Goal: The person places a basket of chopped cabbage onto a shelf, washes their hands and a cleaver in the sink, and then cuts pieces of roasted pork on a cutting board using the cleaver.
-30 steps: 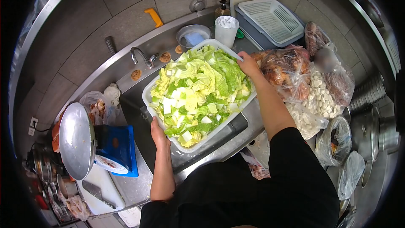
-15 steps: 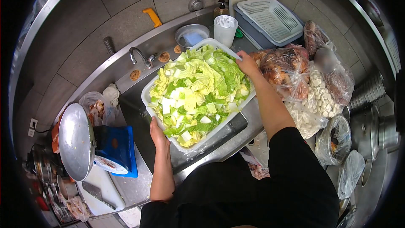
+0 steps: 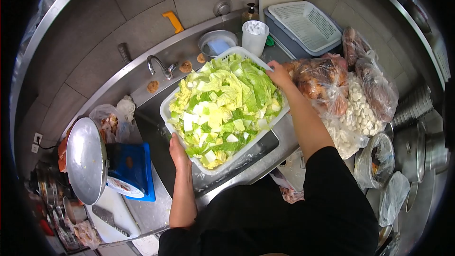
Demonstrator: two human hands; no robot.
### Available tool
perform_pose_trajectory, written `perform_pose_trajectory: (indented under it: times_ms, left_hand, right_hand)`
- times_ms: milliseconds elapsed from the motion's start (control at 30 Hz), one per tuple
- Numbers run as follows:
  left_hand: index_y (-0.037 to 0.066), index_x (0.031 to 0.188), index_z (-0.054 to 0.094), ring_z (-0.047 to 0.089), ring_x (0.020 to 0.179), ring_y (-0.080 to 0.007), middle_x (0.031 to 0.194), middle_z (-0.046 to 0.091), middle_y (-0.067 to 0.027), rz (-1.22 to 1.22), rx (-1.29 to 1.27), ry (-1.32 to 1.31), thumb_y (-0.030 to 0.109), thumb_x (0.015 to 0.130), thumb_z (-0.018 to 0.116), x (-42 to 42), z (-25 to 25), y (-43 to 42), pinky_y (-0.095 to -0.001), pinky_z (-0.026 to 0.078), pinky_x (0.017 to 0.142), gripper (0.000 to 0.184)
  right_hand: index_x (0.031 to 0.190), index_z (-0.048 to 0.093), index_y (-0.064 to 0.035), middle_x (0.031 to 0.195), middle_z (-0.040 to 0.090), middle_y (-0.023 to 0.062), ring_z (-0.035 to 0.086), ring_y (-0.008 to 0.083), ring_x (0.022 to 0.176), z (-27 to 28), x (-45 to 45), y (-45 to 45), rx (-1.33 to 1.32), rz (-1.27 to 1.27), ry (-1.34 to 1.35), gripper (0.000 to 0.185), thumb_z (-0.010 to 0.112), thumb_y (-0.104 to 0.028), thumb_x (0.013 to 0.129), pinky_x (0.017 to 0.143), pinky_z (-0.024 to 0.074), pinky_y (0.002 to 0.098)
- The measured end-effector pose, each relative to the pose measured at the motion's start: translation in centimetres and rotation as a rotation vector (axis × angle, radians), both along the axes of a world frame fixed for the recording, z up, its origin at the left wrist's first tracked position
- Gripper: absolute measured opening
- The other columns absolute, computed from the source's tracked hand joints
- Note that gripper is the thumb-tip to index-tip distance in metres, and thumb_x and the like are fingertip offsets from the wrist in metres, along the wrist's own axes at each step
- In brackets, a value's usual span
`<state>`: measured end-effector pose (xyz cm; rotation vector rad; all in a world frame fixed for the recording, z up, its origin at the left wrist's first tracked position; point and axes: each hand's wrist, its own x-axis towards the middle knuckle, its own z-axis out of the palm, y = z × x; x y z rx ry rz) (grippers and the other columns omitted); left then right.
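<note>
A white plastic basket [image 3: 167, 114] heaped with chopped cabbage [image 3: 222, 104] is held over the sink [image 3: 161, 161]. The leaves are pale yellow to green, with white pieces of stalk among them. My left hand [image 3: 180, 152] grips the basket's near left side; part of its fingers is hidden beneath the rim. At the upper right side, my right hand [image 3: 279, 73] is closed on the basket's rim, thumb and fingers on the edge.
Left of the sink stand a blue scale [image 3: 130, 168] with a metal pan [image 3: 86, 161] and a cleaver [image 3: 109, 219] on a white cutting board [image 3: 125, 218]. A faucet [image 3: 163, 68] rises behind. Bagged food [image 3: 327, 83] crowds the right side. A white basket [image 3: 308, 26] sits at the back.
The basket and both hands keep nearly the same place. The whole view has shifted slightly, with things a little lower and to the right.
</note>
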<state>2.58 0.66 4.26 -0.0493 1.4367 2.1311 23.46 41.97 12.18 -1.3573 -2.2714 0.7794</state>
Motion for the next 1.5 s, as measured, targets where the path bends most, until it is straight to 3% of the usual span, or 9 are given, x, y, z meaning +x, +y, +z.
perform_pose_trajectory:
  times_ms: [200, 267, 433, 600, 933, 1000, 1133, 1333, 1500]
  left_hand:
    - [-0.002, 0.12, 0.06, 0.067, 0.095, -0.0168, 0.113, 0.069, -0.0113, 0.026, -0.05, 0.064, 0.032, 0.107, 0.051, 0.3, 0.6, 0.1, -0.0305, 0.054, 0.081, 0.037]
    - [-0.001, 0.117, 0.061, 0.067, 0.092, -0.0164, 0.11, 0.069, -0.0108, 0.028, -0.072, 0.08, 0.032, 0.107, 0.051, 0.1, 0.2, 0.1, -0.0299, 0.054, 0.08, 0.036]
    - [0.001, 0.107, 0.062, 0.065, 0.086, -0.0134, 0.101, 0.069, -0.0077, 0.039, -0.121, 0.093, 0.032, 0.107, 0.051, 0.6, 1.5, 0.0, -0.0286, 0.053, 0.075, 0.032]
    - [0.003, 0.102, 0.061, 0.063, 0.081, -0.0113, 0.096, 0.068, -0.0049, 0.06, -0.195, 0.108, 0.033, 0.107, 0.051, 1.0, 2.5, 0.3, -0.0276, 0.052, 0.072, 0.031]
    - [0.004, 0.099, 0.062, 0.061, 0.078, -0.0091, 0.092, 0.067, -0.0025, 0.056, -0.2, 0.113, 0.033, 0.107, 0.052, 0.7, 1.5, 0.0, -0.0262, 0.05, 0.072, 0.032]
    - [0.004, 0.099, 0.062, 0.061, 0.078, -0.0091, 0.092, 0.067, -0.0023, 0.049, -0.182, 0.111, 0.033, 0.107, 0.052, 0.5, 0.9, -0.2, -0.0262, 0.05, 0.072, 0.032]
    - [0.003, 0.1, 0.062, 0.06, 0.078, -0.0096, 0.091, 0.066, -0.0021, 0.063, -0.116, 0.109, 0.032, 0.107, 0.051, 0.6, 0.6, 0.4, -0.0267, 0.05, 0.072, 0.032]
    - [0.001, 0.106, 0.063, 0.064, 0.085, -0.0135, 0.098, 0.068, -0.0066, 0.0, -0.097, 0.188, 0.032, 0.107, 0.051, 0.2, -0.4, 0.0, -0.0292, 0.051, 0.077, 0.034]
    - [0.0, 0.107, 0.063, 0.064, 0.086, -0.0145, 0.099, 0.067, -0.0067, 0.02, -0.197, 0.148, 0.034, 0.107, 0.05, 1.0, 0.5, -0.3, -0.0303, 0.052, 0.077, 0.037]
  right_hand:
    - [0.113, 0.065, -0.0075, 0.102, 0.069, 0.0069, 0.065, 0.0213, 0.092, 0.1, -1.2, 4.1, -0.37, -0.007, 0.324, 0.03, 0.065, -0.025, 0.089, 0.08, 0.0524, 0.0387]
    - [0.124, 0.058, -0.0076, 0.104, 0.066, 0.0107, 0.065, 0.0247, 0.093, 0.5, -2.9, 6.3, -0.678, -0.243, 0.453, 0.039, 0.063, -0.025, 0.09, 0.078, 0.0545, 0.043]
    - [0.129, 0.048, 0.0005, 0.123, 0.057, 0.0209, 0.065, 0.0358, 0.105, -2.1, -7.8, 12.2, -0.788, -0.152, 0.65, 0.039, 0.054, -0.017, 0.095, 0.087, 0.0584, 0.0512]
    - [0.129, 0.049, 0.0017, 0.124, 0.057, 0.0194, 0.063, 0.0368, 0.11, -3.5, -14.3, 16.1, -0.843, -0.127, 0.679, 0.04, 0.056, -0.015, 0.093, 0.086, 0.0575, 0.0529]
    - [0.128, 0.057, -0.0137, 0.112, 0.065, 0.0096, 0.064, 0.0233, 0.099, 0.6, -10.4, 12.5, -0.522, 0.068, 0.019, 0.047, 0.06, -0.047, 0.096, 0.08, 0.0553, 0.0508]
    - [0.122, 0.06, -0.0085, 0.106, 0.068, 0.0135, 0.067, 0.0291, 0.09, 2.3, -6.4, 8.4, -0.498, 0.077, -0.115, 0.044, 0.057, -0.045, 0.098, 0.076, 0.0556, 0.0524]
    - [0.12, 0.059, -0.005, 0.115, 0.068, 0.0238, 0.065, 0.044, 0.104, -3.8, -1.8, 4.7, 0.195, 0.152, -0.274, 0.052, 0.056, -0.052, 0.097, 0.092, 0.0501, 0.0503]
    - [0.131, 0.059, -0.0043, 0.131, 0.062, 0.0236, 0.059, 0.04, 0.121, -1.0, -1.6, 2.3, -0.06, 0.088, -0.238, 0.066, 0.056, -0.06, 0.095, 0.1, 0.0473, 0.0454]
    - [0.119, 0.061, -0.0048, 0.119, 0.067, 0.0227, 0.063, 0.0416, 0.112, -1.3, -1.8, 1.9, -0.067, 0.086, -0.17, 0.054, 0.057, -0.054, 0.096, 0.094, 0.0489, 0.0487]
